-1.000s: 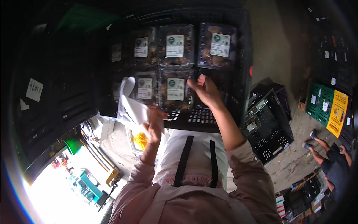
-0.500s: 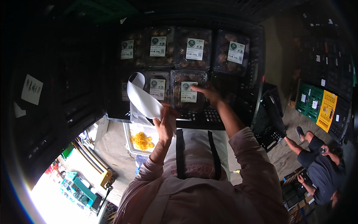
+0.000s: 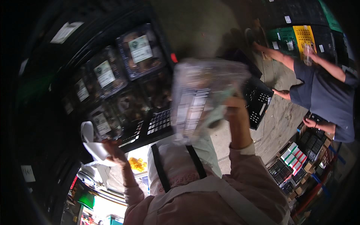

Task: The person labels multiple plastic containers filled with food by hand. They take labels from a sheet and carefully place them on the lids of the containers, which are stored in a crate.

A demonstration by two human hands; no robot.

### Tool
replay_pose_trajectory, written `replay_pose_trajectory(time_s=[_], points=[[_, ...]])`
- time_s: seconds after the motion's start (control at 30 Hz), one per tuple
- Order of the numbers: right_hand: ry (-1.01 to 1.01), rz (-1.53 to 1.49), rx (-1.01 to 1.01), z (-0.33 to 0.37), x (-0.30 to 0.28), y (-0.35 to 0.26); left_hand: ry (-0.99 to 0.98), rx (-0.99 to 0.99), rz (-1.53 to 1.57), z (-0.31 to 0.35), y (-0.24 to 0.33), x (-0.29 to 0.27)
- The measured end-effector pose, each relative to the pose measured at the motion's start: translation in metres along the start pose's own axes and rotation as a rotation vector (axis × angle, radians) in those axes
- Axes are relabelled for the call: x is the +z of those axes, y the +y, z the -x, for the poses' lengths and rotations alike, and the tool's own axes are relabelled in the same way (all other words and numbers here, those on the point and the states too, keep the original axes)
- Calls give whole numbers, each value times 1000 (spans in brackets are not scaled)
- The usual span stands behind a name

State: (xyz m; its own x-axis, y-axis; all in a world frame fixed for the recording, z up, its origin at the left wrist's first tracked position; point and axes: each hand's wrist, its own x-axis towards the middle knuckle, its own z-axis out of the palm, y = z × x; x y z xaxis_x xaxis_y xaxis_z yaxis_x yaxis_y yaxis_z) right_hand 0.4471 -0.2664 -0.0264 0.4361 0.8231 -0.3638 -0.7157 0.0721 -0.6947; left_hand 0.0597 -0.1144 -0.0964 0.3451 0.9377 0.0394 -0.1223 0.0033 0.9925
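My right hand point(image 3: 235, 107) grips a clear plastic clamshell box point(image 3: 189, 99), raised beside the crate's right end and smeared by motion. The box has a pale label with dark print; its contents are too blurred to tell. A white paper strip point(image 3: 98, 150), curled into a loop at its top, is held in the closed fingers of my left hand point(image 3: 115, 153), near the crate's front edge. Several similar labelled clamshells point(image 3: 140, 48) with brownish contents sit in the black crate point(image 3: 159, 122), in a far and a near row.
Below the crate is a white tray point(image 3: 139, 153) with yellow bands. Another black crate point(image 3: 258, 103) stands to the right on the concrete floor. Farther right, a person in dark clothes point(image 3: 324, 90) holds a clear container. Green and yellow crates point(image 3: 304, 39) are stacked behind.
My right hand has lifted the clamshell from the crate's near row and carried it right. The view has turned right. My left hand still holds the paper strip.
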Motion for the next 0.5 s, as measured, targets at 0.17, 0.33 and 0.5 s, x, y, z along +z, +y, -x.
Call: replay_pose_trajectory(time_s=[0.17, 0.33, 0.5], points=[[491, -57, -228, 62, -210, 5, 2, 147, -546, -9, 0, -63], [701, 105, -154, 58, -408, 91, 86, 209, -551, -16, 21, -110], [735, 180, 14, 11, -506, 145, 577, 171, -660, -41, 30, -91]])
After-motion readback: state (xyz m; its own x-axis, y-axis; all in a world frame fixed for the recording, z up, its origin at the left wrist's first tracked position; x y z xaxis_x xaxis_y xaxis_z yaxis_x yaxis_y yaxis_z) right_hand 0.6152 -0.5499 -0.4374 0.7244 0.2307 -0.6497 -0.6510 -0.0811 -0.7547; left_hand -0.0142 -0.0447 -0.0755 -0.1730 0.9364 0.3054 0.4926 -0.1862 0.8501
